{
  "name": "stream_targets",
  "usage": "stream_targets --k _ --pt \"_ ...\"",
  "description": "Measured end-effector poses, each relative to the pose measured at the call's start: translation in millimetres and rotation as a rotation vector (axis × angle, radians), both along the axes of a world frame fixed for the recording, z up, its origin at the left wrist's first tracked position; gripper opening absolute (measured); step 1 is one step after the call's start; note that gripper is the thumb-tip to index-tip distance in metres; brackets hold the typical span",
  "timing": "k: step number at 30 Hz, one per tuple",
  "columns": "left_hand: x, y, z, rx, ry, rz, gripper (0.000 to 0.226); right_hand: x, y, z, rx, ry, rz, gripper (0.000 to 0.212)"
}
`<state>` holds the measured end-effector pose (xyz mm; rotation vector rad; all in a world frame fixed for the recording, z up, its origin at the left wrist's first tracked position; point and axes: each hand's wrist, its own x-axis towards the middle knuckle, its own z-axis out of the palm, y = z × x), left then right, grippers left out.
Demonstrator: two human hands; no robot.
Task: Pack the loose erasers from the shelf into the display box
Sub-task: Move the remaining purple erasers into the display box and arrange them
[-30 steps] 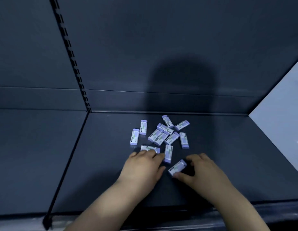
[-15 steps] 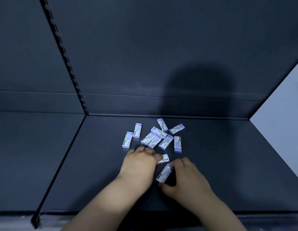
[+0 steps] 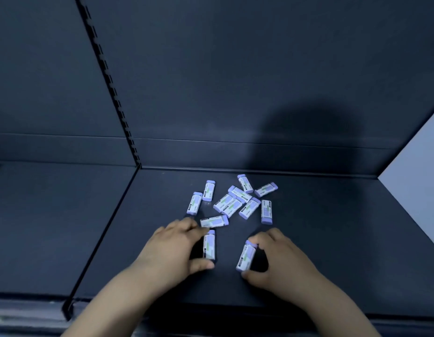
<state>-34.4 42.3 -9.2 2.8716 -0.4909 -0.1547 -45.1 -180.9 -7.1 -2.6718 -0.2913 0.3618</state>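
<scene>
Purple-capped loose erasers point(image 3: 235, 203): ten with white sleeves and green print, lying flat on the shelf, mid-depth and a bit right of centre. The middle ones touch or overlap. Two on the left lie apart from the rest, side by side.
Nearest loose eraser point(image 3: 214, 221): crosswise, purple end to the right, just far of the left hand's fingertips.
Shelf point(image 3: 344, 251): dark blue-grey deck that carries every eraser in view.
Left hand point(image 3: 172, 249): palm down, near the front edge. Fingers point(image 3: 186, 227) are curled onto the far end of the left eraser point(image 3: 209, 245), thumb at its near end, clamped lengthwise.
Left eraser: runs near-far, purple end far. Cannot tell if it is off the deck.
Right hand point(image 3: 281, 261): palm down. Fingers point(image 3: 259, 238) are hooked on the far end of the right eraser point(image 3: 246, 256), thumb under its near end, clamped lengthwise.
Right eraser: tilted slightly, purple end far. Cannot tell if it is lifted.
Held pair: apart from each other, roughly parallel, both nearer than the pile.
Back panel point(image 3: 235, 69): dark, with a broad shadow point(image 3: 308, 137) on its right part.
Slotted upright point(image 3: 109, 81): black strip on the left, running down to the shelf's far-left corner.
Side panel point(image 3: 417, 178): pale grey, far right.
</scene>
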Motion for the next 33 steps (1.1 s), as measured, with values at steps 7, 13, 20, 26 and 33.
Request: stream_targets --k 7,13,20,26,33 --pt "1 1 -3 -0.070 0.061 0.023 0.071 3 5 6 -0.036 0.031 0.084 0.069" --pt "5 3 -3 -0.085 0.125 0.028 0.078 8 9 6 -0.066 0.042 0.027 0.070" --pt "9 -2 -7 -0.100 0.150 -0.006 0.082 13 27 4 -0.045 0.024 0.053 0.070" --pt "1 12 -4 -0.062 0.001 -0.015 0.079 8 46 4 0.085 -0.028 0.015 0.065" --pt "-5 83 -7 -0.091 -0.316 -0.024 0.077 2 107 6 0.186 -0.099 -0.007 0.068"
